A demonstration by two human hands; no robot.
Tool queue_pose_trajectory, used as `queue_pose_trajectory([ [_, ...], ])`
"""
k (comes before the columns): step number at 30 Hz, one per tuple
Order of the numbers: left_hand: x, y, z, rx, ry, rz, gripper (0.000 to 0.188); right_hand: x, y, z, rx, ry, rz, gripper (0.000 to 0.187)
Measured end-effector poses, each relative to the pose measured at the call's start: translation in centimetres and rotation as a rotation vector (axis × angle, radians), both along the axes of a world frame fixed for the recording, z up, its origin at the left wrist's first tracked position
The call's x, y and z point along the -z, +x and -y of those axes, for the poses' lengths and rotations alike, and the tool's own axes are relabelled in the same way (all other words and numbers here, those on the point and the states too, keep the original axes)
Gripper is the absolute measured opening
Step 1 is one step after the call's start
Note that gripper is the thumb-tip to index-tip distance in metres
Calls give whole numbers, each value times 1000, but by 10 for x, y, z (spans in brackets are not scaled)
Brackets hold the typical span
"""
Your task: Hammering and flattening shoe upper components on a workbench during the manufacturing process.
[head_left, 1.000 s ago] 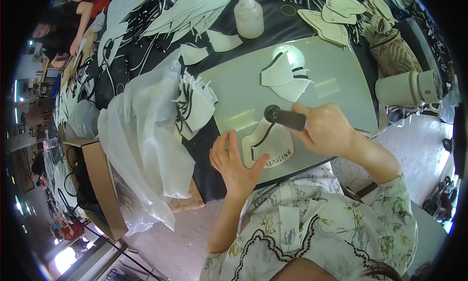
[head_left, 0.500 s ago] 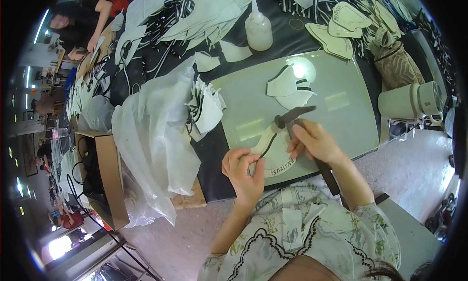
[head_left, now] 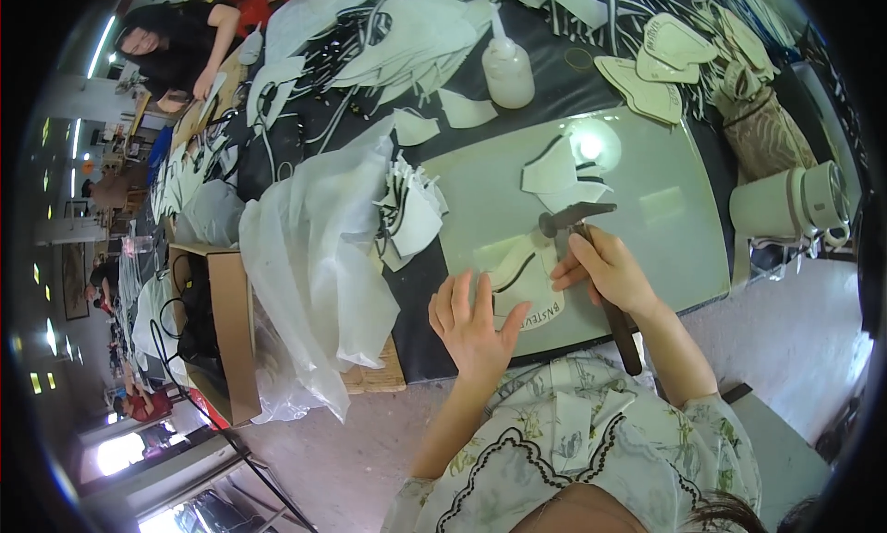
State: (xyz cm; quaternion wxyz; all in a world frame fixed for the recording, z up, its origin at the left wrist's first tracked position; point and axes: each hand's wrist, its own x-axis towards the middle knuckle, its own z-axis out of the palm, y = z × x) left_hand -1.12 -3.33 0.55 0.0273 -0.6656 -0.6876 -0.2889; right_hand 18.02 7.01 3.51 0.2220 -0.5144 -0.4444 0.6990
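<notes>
My right hand (head_left: 610, 272) grips a hammer (head_left: 621, 334). Its dark metal head lies over the upper right of a cream curved piece (head_left: 531, 297) with hand-written marks and a dark strip along it. Fingertips of that hand rest at the piece's right edge. On the piece's left side is my left hand (head_left: 473, 334), fingers spread, palm down, holding nothing and covering part of it. Both hands are over a smooth grey-green board (head_left: 665, 260). Beyond the hammer head lie white cut pieces with black edging (head_left: 550, 168).
Left of the board are a bundle of white pieces (head_left: 420, 214), clear plastic sheeting (head_left: 319, 247) and a cardboard box (head_left: 242, 334). Behind stands a squeeze bottle (head_left: 508, 73). Cream templates (head_left: 642, 91) and a pale tumbler (head_left: 771, 205) are at right. Another person (head_left: 171, 48) works far left.
My left hand has let go of the cream piece's edge and spread its fingers. The hammer stays in my right hand, nearly in place. The whole view has shifted slightly.
</notes>
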Motion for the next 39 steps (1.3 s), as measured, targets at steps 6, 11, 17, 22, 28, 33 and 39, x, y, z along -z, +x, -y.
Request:
queue_pose_trajectory([
  [6,1,5,-2,9,-57,214,25,0,-2,-5,-18,39,18,33],
  [11,9,18,-1,342,132,623,12,1,-6,-3,-49,77,47,33],
  [17,-5,-61,-80,-362,366,825,20,6,1,-1,28,32,24,33],
  [22,29,-109,-95,-333,230,187,35,1,0,2,24,52,-13,32],
  [28,-8,-57,-100,-28,322,255,38,7,37,-5,189,95,-48,30],
  [33,-7,5,-162,301,-162,281,43,8,43,-12,303,125,-52,31],
  [39,-22,20,-197,253,-646,294,47,10,46,-12,297,110,-39,38],
])
